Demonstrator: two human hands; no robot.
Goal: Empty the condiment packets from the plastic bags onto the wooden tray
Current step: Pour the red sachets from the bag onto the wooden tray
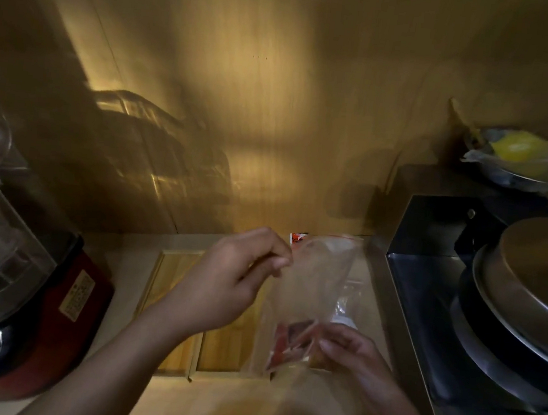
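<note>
Hands at work on a clear plastic bag (310,299), which we hold above the wooden tray (176,285) on the pale counter. Our left hand (234,281) reaches in from 7 o'clock, forearm angled up toward centre, wrist bent, with thumb and forefinger pinched shut on the bag's edge near its red-striped mouth at 12 o'clock. Our right hand (349,350) enters from 5 o'clock, its fingers curled around the bag's lower end, gripping it where the red condiment packets (289,340) are bunched inside. The bag hangs stretched between the two hands, mouth away from us, bottom toward us. The packets remain within the plastic, at 6 o'clock of the bag and just over the tray's right part. A second clear bag (345,299) seems to lie behind the first at 3 o'clock, though motion blur keeps us from being sure of its contents. At 9 o'clock stands a red-based blender (29,300) with a clear jar; at 3 o'clock sits a metal stove (426,291) bearing a lidded pan (526,301). A bowl with something yellow (521,155) rests at 2 o'clock.
</note>
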